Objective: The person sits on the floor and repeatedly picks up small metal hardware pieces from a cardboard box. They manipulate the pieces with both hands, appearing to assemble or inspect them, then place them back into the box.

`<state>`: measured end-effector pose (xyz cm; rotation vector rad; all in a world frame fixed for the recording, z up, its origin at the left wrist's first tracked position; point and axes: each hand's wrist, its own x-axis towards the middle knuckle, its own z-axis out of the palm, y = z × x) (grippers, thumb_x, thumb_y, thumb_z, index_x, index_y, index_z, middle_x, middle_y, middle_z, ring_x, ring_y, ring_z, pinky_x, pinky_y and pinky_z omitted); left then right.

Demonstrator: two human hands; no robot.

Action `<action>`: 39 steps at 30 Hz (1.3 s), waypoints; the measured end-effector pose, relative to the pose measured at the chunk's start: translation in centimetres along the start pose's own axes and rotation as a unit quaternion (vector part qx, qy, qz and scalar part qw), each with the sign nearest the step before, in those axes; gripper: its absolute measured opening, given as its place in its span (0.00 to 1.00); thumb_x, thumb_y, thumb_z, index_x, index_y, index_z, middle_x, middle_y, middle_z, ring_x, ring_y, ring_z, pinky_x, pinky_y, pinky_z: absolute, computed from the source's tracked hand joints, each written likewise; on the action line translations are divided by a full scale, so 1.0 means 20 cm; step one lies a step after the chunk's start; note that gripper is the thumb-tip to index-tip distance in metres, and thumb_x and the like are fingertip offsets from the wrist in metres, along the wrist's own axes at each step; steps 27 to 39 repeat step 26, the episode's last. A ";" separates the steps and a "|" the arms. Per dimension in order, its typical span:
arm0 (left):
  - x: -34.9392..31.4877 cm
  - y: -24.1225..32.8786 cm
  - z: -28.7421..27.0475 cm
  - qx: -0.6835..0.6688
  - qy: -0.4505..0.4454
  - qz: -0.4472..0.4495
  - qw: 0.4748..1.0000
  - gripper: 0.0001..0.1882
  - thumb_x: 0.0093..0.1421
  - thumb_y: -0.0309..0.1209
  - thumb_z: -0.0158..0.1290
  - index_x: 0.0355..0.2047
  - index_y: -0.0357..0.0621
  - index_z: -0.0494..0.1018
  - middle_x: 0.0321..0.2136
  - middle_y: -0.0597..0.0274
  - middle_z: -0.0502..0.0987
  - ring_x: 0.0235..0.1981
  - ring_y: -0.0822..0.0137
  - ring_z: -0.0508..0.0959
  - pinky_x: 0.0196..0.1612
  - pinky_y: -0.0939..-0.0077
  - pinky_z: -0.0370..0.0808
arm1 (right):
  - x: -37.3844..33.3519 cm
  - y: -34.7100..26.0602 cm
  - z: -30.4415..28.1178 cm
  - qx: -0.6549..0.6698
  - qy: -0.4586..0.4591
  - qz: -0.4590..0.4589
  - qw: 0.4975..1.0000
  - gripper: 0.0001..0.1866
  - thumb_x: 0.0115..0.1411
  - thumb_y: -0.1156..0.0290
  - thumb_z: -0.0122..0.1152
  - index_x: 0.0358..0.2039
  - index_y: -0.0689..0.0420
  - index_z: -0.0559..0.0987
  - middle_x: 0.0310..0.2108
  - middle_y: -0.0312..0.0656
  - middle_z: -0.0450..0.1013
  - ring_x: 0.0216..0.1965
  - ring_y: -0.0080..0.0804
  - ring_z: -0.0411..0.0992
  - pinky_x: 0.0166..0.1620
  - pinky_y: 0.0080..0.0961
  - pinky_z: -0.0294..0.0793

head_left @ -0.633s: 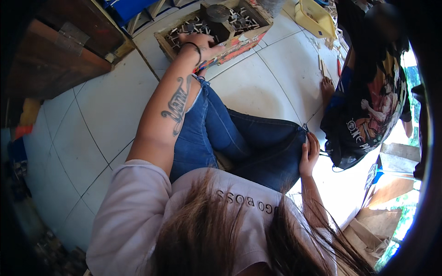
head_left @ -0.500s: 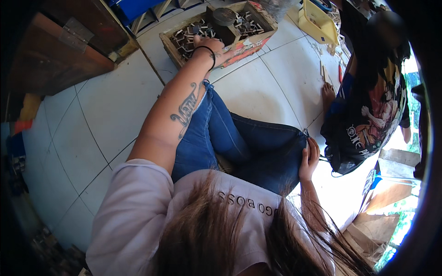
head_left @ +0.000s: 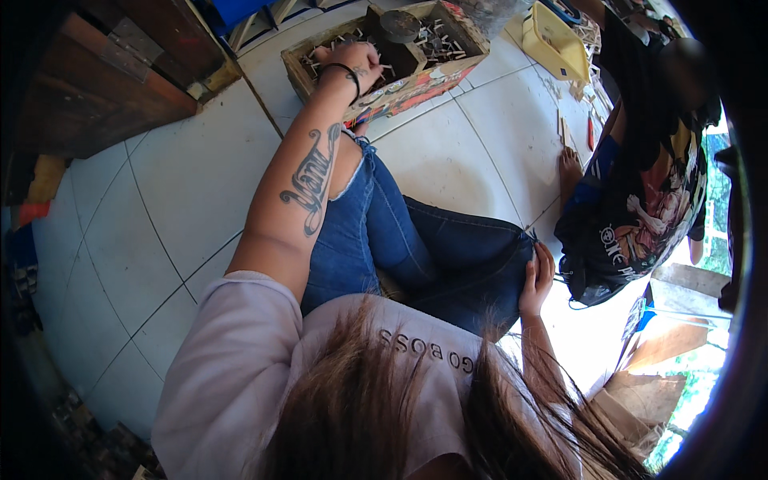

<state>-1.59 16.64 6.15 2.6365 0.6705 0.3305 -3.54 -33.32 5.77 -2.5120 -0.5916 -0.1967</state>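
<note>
My left hand [head_left: 352, 62] reaches into the near-left part of a wooden box [head_left: 412, 84] with printed paper on its side. Its fingers are curled down among many small wooden pieces and dark flat bits. What they pinch, if anything, is hidden. A round dark disc [head_left: 400, 26] rests on top of the box, close to the divider. Far from the box, my right hand [head_left: 539, 280] lies on my bent knee in blue jeans [head_left: 464, 256], fingers stretched out and holding nothing.
Another person in a black printed shirt [head_left: 652, 192] sits at the right, one bare foot [head_left: 570, 164] on the white tiles. Beyond are a yellow tray [head_left: 554, 44], a red tool [head_left: 590, 134] and wood strips [head_left: 563, 130]. Dark wooden furniture [head_left: 120, 88] stands at the upper left.
My left hand has shifted slightly up and its wrist has turned, with the fingers still in the box. My right hand stays on the knee. The view has shifted a little.
</note>
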 end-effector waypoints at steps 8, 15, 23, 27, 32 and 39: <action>-0.01 0.03 0.00 0.111 -0.018 -0.045 0.993 0.14 0.43 0.43 0.62 0.33 0.66 0.78 0.42 0.63 0.69 0.52 0.59 0.60 0.50 0.56 0.52 | 0.00 -0.01 -0.01 0.013 -0.003 0.011 1.000 0.25 0.58 0.52 0.45 0.48 0.55 0.72 0.51 0.44 0.65 0.54 0.43 0.61 0.57 0.38 0.57; 0.01 0.07 0.06 0.134 0.003 -0.036 0.990 0.13 0.38 0.41 0.65 0.28 0.67 0.79 0.42 0.66 0.68 0.51 0.60 0.59 0.49 0.54 0.50 | -0.01 0.02 -0.02 0.000 -0.003 -0.003 1.000 0.24 0.58 0.53 0.45 0.48 0.56 0.72 0.52 0.44 0.65 0.55 0.44 0.61 0.58 0.39 0.56; -0.02 0.04 0.00 0.063 0.135 -0.033 0.988 0.25 0.46 0.48 0.57 0.46 0.61 0.71 0.44 0.60 0.69 0.52 0.55 0.60 0.52 0.51 0.55 | 0.09 -0.12 -0.07 -0.012 -0.022 0.066 0.997 0.19 0.56 0.60 0.51 0.42 0.59 0.75 0.47 0.47 0.68 0.51 0.43 0.65 0.55 0.36 0.60; -0.05 0.14 0.00 -0.016 0.199 0.082 0.976 0.21 0.48 0.48 0.56 0.42 0.58 0.73 0.41 0.60 0.72 0.45 0.53 0.68 0.48 0.56 0.65 | 0.28 -0.33 -0.27 0.204 0.023 0.028 0.978 0.21 0.56 0.54 0.52 0.41 0.60 0.75 0.44 0.45 0.70 0.49 0.38 0.67 0.55 0.35 0.61; -0.05 0.14 0.00 -0.016 0.199 0.082 0.976 0.21 0.48 0.48 0.56 0.42 0.58 0.73 0.41 0.60 0.72 0.45 0.53 0.68 0.48 0.56 0.65 | 0.28 -0.33 -0.27 0.204 0.023 0.028 0.978 0.21 0.56 0.54 0.52 0.41 0.60 0.75 0.44 0.45 0.70 0.49 0.38 0.67 0.55 0.35 0.61; -0.05 0.14 0.00 -0.016 0.199 0.082 0.976 0.21 0.48 0.48 0.56 0.42 0.58 0.73 0.41 0.60 0.72 0.45 0.53 0.68 0.48 0.56 0.65 | 0.28 -0.33 -0.27 0.204 0.023 0.028 0.978 0.21 0.56 0.54 0.52 0.41 0.60 0.75 0.44 0.45 0.70 0.49 0.38 0.67 0.55 0.35 0.61</action>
